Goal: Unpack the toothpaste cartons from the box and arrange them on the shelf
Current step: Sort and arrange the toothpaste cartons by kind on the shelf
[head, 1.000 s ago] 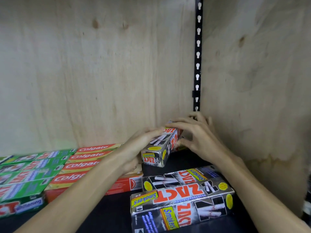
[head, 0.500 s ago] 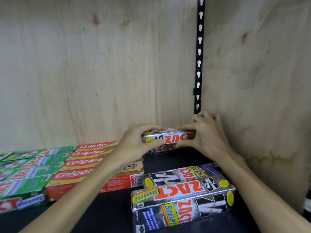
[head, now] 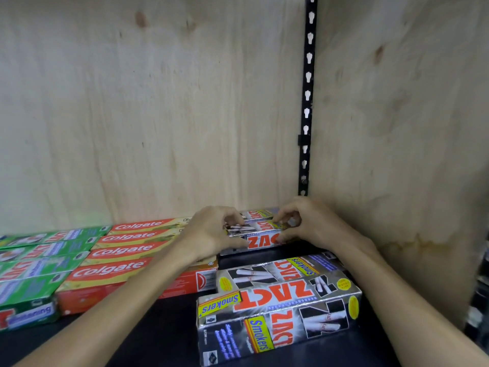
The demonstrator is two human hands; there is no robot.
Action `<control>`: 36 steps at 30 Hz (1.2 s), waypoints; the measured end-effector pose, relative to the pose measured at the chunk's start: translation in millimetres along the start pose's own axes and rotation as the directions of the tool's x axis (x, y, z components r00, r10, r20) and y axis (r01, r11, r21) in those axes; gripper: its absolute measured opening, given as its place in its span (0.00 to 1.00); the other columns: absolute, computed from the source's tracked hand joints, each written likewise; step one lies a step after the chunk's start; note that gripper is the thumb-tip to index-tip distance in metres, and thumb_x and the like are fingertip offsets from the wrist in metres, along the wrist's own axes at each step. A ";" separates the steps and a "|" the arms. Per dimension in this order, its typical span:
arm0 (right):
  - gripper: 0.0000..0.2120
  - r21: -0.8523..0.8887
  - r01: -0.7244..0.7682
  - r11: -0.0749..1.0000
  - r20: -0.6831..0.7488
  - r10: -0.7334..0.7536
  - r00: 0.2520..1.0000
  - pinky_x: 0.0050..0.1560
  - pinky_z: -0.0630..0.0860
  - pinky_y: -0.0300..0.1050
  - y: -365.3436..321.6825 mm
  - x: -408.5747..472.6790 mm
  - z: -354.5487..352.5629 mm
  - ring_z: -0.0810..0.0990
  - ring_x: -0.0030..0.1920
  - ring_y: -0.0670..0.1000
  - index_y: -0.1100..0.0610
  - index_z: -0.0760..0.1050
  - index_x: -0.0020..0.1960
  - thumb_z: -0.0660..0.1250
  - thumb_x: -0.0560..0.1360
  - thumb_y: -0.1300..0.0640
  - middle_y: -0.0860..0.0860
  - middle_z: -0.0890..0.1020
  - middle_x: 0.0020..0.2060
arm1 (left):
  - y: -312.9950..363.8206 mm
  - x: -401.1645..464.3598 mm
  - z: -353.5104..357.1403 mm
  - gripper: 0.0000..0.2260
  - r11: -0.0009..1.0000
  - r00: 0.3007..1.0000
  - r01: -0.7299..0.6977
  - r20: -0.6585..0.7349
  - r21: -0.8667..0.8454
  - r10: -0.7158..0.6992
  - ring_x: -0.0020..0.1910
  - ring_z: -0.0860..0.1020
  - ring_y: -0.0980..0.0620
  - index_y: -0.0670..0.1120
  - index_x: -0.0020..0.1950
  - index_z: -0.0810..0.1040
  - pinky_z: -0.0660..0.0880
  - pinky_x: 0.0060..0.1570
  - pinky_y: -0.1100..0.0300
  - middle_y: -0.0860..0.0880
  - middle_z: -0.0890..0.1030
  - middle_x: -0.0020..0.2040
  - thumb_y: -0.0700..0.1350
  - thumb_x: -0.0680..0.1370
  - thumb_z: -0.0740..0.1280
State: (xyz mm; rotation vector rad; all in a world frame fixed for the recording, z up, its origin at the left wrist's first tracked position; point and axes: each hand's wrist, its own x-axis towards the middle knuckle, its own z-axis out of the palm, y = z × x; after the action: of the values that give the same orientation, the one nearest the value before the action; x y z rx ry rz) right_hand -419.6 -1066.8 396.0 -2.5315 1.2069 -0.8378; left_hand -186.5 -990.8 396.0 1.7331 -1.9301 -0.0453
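Silver carton [head: 260,241]: a second ago tilted in the air, now lying flat at the back of the shelf [head: 169,327], centre-right of frame, just in front of another silver carton; placement looks nearly done. Left hand [head: 211,233] and right hand [head: 308,225]: fingers curled, pinching its two ends. Silver cartons counted: four visible, two at the back, two stacked at lower right [head: 277,303]. Red cartons [head: 124,251]: four tops visible, centre-left. Green cartons [head: 39,263]: at least four, left edge.
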 end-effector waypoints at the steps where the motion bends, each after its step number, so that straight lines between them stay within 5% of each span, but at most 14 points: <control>1: 0.17 0.023 -0.011 1.000 0.003 0.011 1.000 0.44 0.70 0.38 3.2 2.1 1.5 0.77 0.47 0.41 0.45 0.83 0.52 0.82 0.65 0.52 0.39 0.77 0.45 | 1.5 0.1 0.7 0.18 1.000 1.000 0.012 -0.014 0.027 -0.011 0.54 0.77 0.54 0.54 0.54 0.83 0.74 0.57 0.57 0.54 0.79 0.55 0.56 0.68 0.80; 4: 0.18 0.060 -0.054 0.997 0.008 0.053 0.999 0.44 0.72 0.37 10.8 7.3 4.7 0.78 0.48 0.42 0.46 0.83 0.53 0.82 0.65 0.53 0.44 0.81 0.49 | 3.6 2.8 2.0 0.15 0.995 0.998 0.030 -0.060 0.090 -0.025 0.53 0.75 0.50 0.55 0.50 0.83 0.73 0.56 0.54 0.51 0.73 0.54 0.55 0.67 0.81; 10: 0.21 0.096 -0.104 0.990 0.024 0.102 0.994 0.41 0.71 0.36 9.5 5.9 1.4 0.79 0.47 0.42 0.49 0.81 0.56 0.83 0.65 0.52 0.44 0.81 0.49 | 1.8 0.7 3.1 0.17 0.995 0.999 0.052 -0.018 0.080 -0.051 0.56 0.76 0.50 0.55 0.53 0.79 0.75 0.58 0.52 0.52 0.78 0.56 0.57 0.69 0.79; 15: 0.16 0.088 -0.010 0.996 -0.028 0.013 1.000 0.36 0.68 0.30 -2.3 2.6 -6.3 0.76 0.39 0.39 0.48 0.83 0.51 0.81 0.66 0.48 0.41 0.80 0.41 | 10.5 -15.6 -9.6 0.10 0.983 0.989 -0.148 -0.031 -0.112 0.146 0.55 0.78 0.58 0.55 0.53 0.83 0.73 0.56 0.58 0.55 0.81 0.54 0.54 0.74 0.76; 19: 0.11 0.160 0.060 0.985 -0.064 -0.051 0.997 0.39 0.73 0.37 -7.4 1.1 -9.0 0.77 0.34 0.39 0.49 0.84 0.49 0.79 0.69 0.48 0.44 0.83 0.37 | 34.6 -32.3 -24.9 0.07 0.895 0.931 -0.185 0.219 -0.406 0.292 0.50 0.82 0.53 0.51 0.54 0.85 0.76 0.50 0.58 0.52 0.86 0.50 0.51 0.78 0.72; 25: 0.08 0.122 0.111 0.986 -0.093 -0.100 0.991 0.37 0.71 0.34 -11.7 -0.9 -10.7 0.77 0.35 0.40 0.49 0.85 0.48 0.75 0.73 0.46 0.45 0.83 0.37 | 42.3 -37.1 -13.9 0.16 0.941 0.829 -0.121 0.489 -0.316 0.271 0.53 0.82 0.60 0.55 0.63 0.81 0.74 0.49 0.69 0.55 0.86 0.53 0.58 0.78 0.70; 32: 0.05 0.100 0.134 0.986 -0.223 -0.109 0.969 0.34 0.69 0.31 -11.5 -3.5 -15.5 0.77 0.35 0.38 0.49 0.84 0.45 0.74 0.75 0.48 0.44 0.82 0.34 | 43.1 -34.9 -5.9 0.15 0.947 0.858 -0.123 0.448 -0.296 0.252 0.45 0.79 0.61 0.53 0.62 0.81 0.73 0.44 0.68 0.52 0.85 0.52 0.58 0.79 0.67; 36: 0.05 0.125 0.115 0.986 -0.277 -0.077 0.958 0.37 0.74 0.38 -9.3 -2.1 -15.2 0.77 0.35 0.40 0.48 0.84 0.43 0.75 0.73 0.47 0.44 0.82 0.34 | 41.7 -29.2 3.8 0.11 0.955 0.917 -0.155 0.323 -0.254 0.235 0.41 0.77 0.66 0.55 0.57 0.83 0.73 0.45 0.68 0.57 0.84 0.45 0.57 0.79 0.68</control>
State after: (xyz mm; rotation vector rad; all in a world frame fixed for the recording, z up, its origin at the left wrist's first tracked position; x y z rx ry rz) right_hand -423.4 -1058.4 411.4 -2.4362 1.0598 -1.2821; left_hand -225.3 -957.7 397.6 1.4469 -2.2457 -0.5119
